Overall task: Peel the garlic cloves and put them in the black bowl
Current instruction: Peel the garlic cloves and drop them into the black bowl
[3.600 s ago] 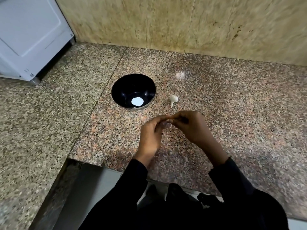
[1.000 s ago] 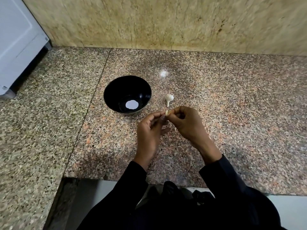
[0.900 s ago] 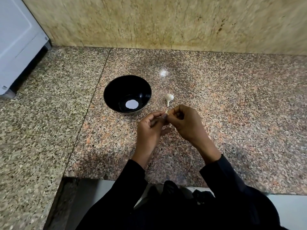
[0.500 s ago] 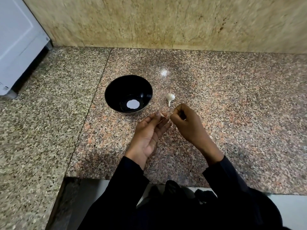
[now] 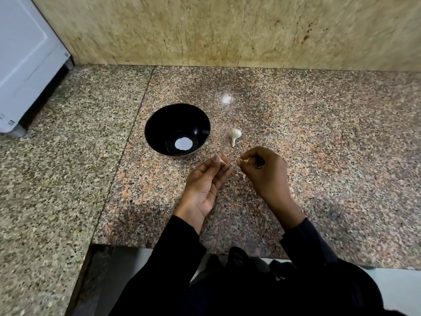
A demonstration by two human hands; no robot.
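The black bowl (image 5: 157,126) stands on the granite counter and holds only a white glare spot at its bottom. To its right lies an unpeeled garlic piece (image 5: 234,134) with its stem pointing toward me. My left hand (image 5: 204,183) is palm up just in front of the bowl, its thumb pinning a small garlic clove (image 5: 224,161) against the fingertips. A short gap to the right, my right hand (image 5: 265,172) has its fingers pinched on a pale bit of garlic skin (image 5: 239,162). Another thin flake (image 5: 243,176) shows below it.
The speckled granite counter (image 5: 330,156) runs to a beige stone wall (image 5: 227,30) at the back. A white appliance (image 5: 25,58) stands at the far left. The counter's front edge is cut back in front of my body, and my black sleeves cover it.
My hands, joined on the clove a second ago, have come apart. The left hand turned palm up with the clove, and the right pulled away to the right with skin.
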